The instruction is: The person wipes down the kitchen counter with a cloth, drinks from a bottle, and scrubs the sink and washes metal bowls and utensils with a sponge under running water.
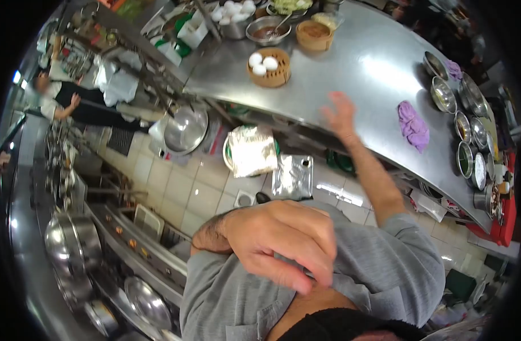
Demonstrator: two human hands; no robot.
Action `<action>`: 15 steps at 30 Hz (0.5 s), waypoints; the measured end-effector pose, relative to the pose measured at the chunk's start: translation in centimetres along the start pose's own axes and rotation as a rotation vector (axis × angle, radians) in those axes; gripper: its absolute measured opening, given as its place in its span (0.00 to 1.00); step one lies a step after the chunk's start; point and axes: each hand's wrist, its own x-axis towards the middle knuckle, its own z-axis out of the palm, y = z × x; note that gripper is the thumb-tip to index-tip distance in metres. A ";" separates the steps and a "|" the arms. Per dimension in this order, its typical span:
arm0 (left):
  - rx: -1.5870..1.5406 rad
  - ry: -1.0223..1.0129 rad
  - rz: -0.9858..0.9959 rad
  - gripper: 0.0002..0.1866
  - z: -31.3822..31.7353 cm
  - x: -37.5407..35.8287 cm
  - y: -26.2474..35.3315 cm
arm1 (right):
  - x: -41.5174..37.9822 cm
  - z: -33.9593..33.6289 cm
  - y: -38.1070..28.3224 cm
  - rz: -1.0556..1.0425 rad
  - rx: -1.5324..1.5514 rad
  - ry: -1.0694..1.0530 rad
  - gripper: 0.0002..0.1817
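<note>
My left hand [286,241] is raised close in front of my chest, above the grey shirt [368,253]. Its fingers are curled, with the thumb tip near the index tip; nothing shows between those tips, and the palm side is hidden. Stretched forward, my right hand [340,116] hovers over the near edge of the steel table [362,74]. Its fingers are somewhat blurred but spread apart, holding nothing. To its left on the table is a round bamboo steamer [269,77] with three white eggs [260,69]. A crumpled purple cloth [412,126] lies to its right.
Several steel bowls [444,95] line the table's right end. A bowl of brown liquid [268,31], another steamer [315,36] and an egg-filled bowl [233,17] stand at the back. A foil-covered container [253,150] and large basin [185,129] sit below. Another person [81,102] stands left.
</note>
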 end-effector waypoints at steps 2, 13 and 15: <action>-0.091 0.053 -0.017 0.09 2.5 0.1 -0.3 | -0.5 -6.1 4.7 0.033 -0.282 0.063 0.22; -0.189 0.034 0.136 0.03 8.0 0.0 1.0 | -9.8 -17.8 11.6 0.702 -0.887 -0.190 0.26; -0.225 0.038 0.136 0.01 8.4 -0.1 1.0 | -10.0 -16.8 9.9 0.679 -0.890 -0.166 0.26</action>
